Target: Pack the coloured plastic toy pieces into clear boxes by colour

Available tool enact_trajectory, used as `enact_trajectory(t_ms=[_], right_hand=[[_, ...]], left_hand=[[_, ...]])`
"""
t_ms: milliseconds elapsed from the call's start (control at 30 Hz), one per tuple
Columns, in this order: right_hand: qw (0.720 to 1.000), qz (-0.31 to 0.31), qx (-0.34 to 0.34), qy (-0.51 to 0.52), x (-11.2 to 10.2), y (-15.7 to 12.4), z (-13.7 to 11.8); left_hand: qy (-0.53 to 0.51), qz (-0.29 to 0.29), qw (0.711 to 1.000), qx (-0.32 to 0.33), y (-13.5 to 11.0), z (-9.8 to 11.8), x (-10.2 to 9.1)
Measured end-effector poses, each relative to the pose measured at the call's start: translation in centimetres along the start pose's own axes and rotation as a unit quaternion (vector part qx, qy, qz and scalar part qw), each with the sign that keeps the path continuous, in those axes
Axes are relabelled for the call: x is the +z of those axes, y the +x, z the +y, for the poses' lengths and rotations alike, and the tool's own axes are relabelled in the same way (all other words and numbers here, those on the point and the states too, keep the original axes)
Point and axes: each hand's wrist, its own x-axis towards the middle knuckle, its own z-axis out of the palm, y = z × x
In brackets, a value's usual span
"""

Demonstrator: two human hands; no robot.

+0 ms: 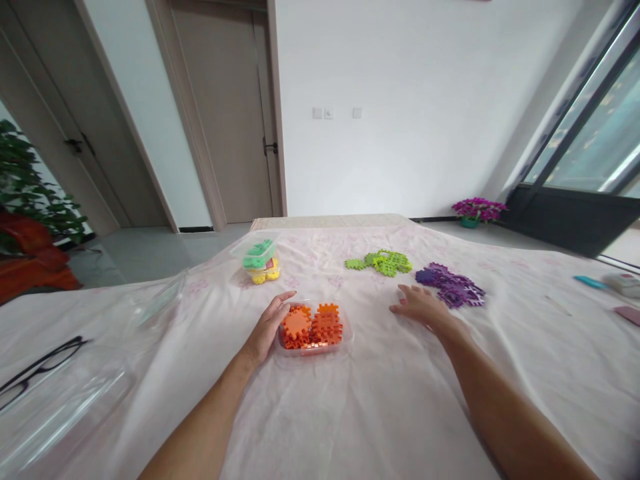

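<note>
My left hand (267, 328) cups the left side of a clear plastic tub (345, 337) that holds several orange interlocking toy pieces (311, 325). Its fingers curl round the tub's rim. My right hand (420, 303) lies flat on the pale pink cloth, fingers stretched out, holding nothing. It rests just left of a pile of purple toy pieces (451, 285). A pile of lime-green pieces (383, 262) sits beyond the hands, towards the far edge.
A second clear tub (261, 258) with green, yellow and red pieces stands at the back left. Black glasses (43, 365) and clear plastic lids (75, 393) lie at the left. Small items (623, 285) sit at the right edge. The cloth-covered table (350, 413) fills the foreground.
</note>
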Motion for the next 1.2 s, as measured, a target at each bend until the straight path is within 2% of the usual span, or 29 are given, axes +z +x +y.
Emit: enact_trajectory(t_ms=[100,200,267,367,433,500,567,700,867,1000,1100,1200], right_hand=[[1.0,-0.03,0.004,-0.001,-0.3,0.3,1.4],[1.0,-0.021,-0.015,0.017,-0.6,0.3,1.1],[0.994,-0.033,-0.076,0.067,-0.6,0.2,0.3],[0.959,-0.066,-0.184,0.204,-0.7,0.2,-0.7],[0.944,-0.064,-0.209,0.249,-0.8,0.4,-0.7],[0.956,-0.062,-0.198,0.207,-1.0,0.7,0.1],[0.971,-0.092,-0.179,0.131,-1.1,0.9,1.2],[0.97,-0.18,-0.155,0.057,-1.3,0.7,2.3],[0.975,-0.155,-0.152,0.04,-1.8,-0.3,0.5],[0.966,-0.13,-0.186,0.122,-2.8,-0.9,-0.8],[0.931,-0.114,-0.248,0.243,-4.0,-1.5,-1.8],[0.898,-0.101,-0.303,0.303,-5.0,-2.8,-3.8]], left_hand=[[0.015,0.015,1.0,0.006,0.0,-0.1,0.0],[0.03,0.037,0.999,0.023,0.1,-0.4,0.1],[0.047,0.061,0.996,0.039,0.2,-0.7,0.1],[0.07,0.106,0.99,0.065,0.4,-1.2,-0.2],[0.076,0.14,0.984,0.078,0.6,-1.5,-0.5],[0.079,0.177,0.978,0.081,0.8,-1.7,-0.7],[0.082,0.203,0.973,0.077,1.0,-1.8,-0.9],[0.072,0.185,0.977,0.072,1.0,-1.8,-0.8],[0.078,0.105,0.989,0.064,0.5,-1.2,0.0],[0.137,0.065,0.986,0.072,0.3,-0.9,0.6],[0.176,0.081,0.977,0.088,0.4,-1.1,0.9],[0.206,0.148,0.963,0.087,0.6,-1.5,1.1]])
